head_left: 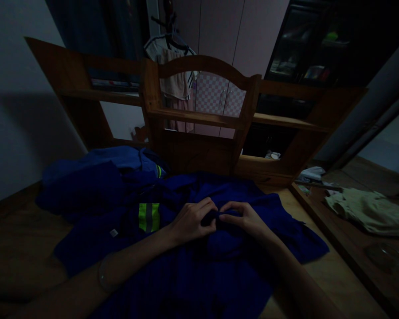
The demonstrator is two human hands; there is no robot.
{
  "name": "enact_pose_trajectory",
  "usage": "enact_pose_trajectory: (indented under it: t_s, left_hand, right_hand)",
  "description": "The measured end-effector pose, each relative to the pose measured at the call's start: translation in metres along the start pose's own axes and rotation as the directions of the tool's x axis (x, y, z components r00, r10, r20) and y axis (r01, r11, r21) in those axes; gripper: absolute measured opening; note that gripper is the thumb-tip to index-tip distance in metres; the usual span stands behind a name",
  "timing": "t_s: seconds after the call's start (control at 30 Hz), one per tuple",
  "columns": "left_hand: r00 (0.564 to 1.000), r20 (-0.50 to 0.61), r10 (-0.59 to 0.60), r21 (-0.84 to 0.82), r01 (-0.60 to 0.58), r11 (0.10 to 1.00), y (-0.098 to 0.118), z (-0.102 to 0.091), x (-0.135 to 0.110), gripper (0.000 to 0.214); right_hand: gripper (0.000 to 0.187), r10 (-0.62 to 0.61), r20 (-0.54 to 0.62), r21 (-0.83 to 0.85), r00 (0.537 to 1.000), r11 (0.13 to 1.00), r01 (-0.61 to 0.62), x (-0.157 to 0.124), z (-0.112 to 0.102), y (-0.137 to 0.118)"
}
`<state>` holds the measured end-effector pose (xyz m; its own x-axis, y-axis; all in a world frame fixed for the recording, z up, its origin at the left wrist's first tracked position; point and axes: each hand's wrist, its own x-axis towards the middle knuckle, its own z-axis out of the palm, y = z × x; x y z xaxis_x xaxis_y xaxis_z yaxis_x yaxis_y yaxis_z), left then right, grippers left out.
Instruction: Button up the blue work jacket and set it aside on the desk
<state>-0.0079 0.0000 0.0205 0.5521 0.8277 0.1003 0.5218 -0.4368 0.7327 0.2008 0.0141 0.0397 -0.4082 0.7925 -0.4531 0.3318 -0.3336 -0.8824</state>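
Observation:
A dark blue work garment [186, 270] with a yellow and grey reflective stripe [149, 217] lies spread on a wooden surface [322, 274]. My left hand [193, 219] and my right hand [244, 219] rest on its middle, fingertips nearly meeting. Both pinch a small bunch of the blue cloth between curled fingers. A thin bracelet [103, 277] sits on my left wrist. More blue clothing [96, 177] is heaped behind the garment at the left.
A wooden headboard with shelves [202, 119] rises just behind the clothes. A pale crumpled garment [369, 210] lies on a lower wooden ledge at the right. Clothes hang on a rack [173, 79] further back. The room is dim.

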Motion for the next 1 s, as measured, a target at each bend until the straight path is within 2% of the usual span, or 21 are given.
enact_pose_trajectory:
  t_s: [0.37, 0.77, 1.0]
  left_hand:
    - [1.0, 0.003, 0.007, 0.001, -0.007, 1.0, -0.0054, 0.0041, 0.0, 0.022]
    - [0.999, 0.032, -0.005, -0.029, 0.006, 1.0, -0.0026, -0.0001, -0.0004, 0.02]
    - [1.0, 0.009, -0.003, -0.017, 0.003, 1.0, -0.0032, 0.0013, -0.0016, 0.022]
  right_hand:
    - [0.027, -0.033, -0.013, -0.022, 0.999, 0.999, 0.033, -0.0002, -0.0003, -0.0018]
    - [0.026, -0.031, -0.036, 0.012, 0.999, 0.999, 0.031, 0.0011, -0.002, 0.0025]
    - [0.027, -0.027, -0.053, -0.017, 0.998, 1.0, 0.026, 0.001, -0.005, 0.0014]
